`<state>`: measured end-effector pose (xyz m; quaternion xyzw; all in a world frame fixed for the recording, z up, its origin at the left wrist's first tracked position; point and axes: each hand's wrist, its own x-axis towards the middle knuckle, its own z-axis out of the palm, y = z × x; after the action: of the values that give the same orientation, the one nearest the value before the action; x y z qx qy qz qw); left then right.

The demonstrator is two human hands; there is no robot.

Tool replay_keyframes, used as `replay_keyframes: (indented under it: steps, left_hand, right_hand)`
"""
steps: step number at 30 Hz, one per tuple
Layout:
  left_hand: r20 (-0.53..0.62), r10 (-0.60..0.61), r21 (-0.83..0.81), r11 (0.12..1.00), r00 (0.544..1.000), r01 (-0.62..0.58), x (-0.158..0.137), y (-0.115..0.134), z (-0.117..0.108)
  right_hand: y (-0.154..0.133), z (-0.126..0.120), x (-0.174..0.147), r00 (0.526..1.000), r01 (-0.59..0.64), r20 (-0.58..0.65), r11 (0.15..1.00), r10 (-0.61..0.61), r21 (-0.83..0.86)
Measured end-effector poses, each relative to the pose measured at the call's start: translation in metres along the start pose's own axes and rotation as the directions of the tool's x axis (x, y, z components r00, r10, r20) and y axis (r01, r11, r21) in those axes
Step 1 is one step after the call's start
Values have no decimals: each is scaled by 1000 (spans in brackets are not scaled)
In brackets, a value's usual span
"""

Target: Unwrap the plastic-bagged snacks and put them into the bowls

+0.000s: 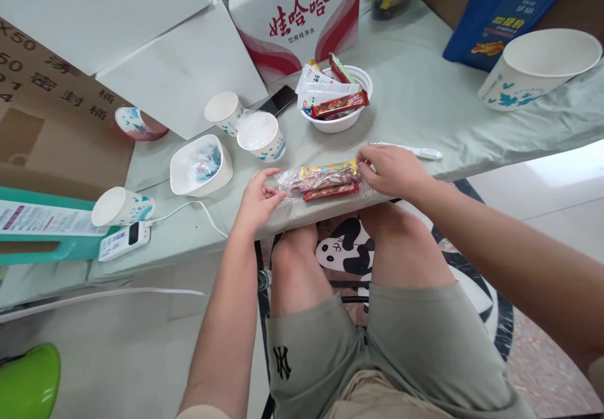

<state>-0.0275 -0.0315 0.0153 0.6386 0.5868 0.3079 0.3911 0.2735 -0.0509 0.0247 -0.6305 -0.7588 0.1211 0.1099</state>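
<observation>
Near the table's front edge lie several snack bars (329,182) in yellow and red wrappers, side by side. Clear plastic film (289,183) covers them and sticks out crumpled at both ends. My left hand (257,202) has its thumb and curled fingers on the left end of the film. At the right end, my right hand (389,170) bends its fingers onto the film beside the wrappers; its fingertips are partly hidden. A white utility knife or similar slim tool (425,153) rests just behind my right wrist.
Behind stands a white bowl (337,123) of packaged snacks. Paper cups (267,148), a white tub (189,183) with plastic in it and a dark phone (278,100) are to its left. A power strip (123,241) with a white cable lies far left. Boxes (302,22) line the back.
</observation>
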Motion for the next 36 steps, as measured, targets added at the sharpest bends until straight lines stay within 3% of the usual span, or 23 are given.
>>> replay_keyframes:
  steps: [4,7,10,14,22,26,29,31,32,34,36]
  left_hand:
    - [-19,-15,-67,998,1000,14,-5,2,-1]
    - [-21,-3,-66,998,1000,2,-8,0,-1]
    - [-31,0,-41,999,1000,-1,-9,-4,0]
    - [-39,4,-25,1000,999,-5,-8,-7,0]
    - [-10,57,159,986,998,-54,0,-3,-8]
    - [-20,-8,367,930,1000,15,-5,-3,-10]
    - [-115,-53,516,850,992,105,-22,7,-6]
    - [-172,80,568,823,982,32,-33,22,3]
    - [-125,172,576,814,977,-69,-37,30,9]
    - [98,303,541,783,948,-306,-36,45,22]
    - [212,322,549,742,923,-385,-26,53,34]
  right_hand:
    - [-1,-5,4,998,19,-63,999,-17,36]
    - [-9,0,1,967,213,-135,977,-214,-21]
    - [-19,9,1,942,328,-44,938,-334,-111]
    - [-23,9,10,967,252,-10,960,-255,-120]
    - [-23,-21,30,997,56,47,997,-59,59]
    - [-16,-28,56,999,-54,4,997,54,-55]
    - [-13,-30,74,999,-33,29,991,37,-130]
    - [-17,-31,75,1000,-6,-14,988,4,-152]
    - [-22,-32,72,997,13,-75,988,-25,-152]
    - [-33,-32,61,976,79,-190,988,-103,-130]
    - [-43,-28,50,969,173,-158,979,-188,-103]
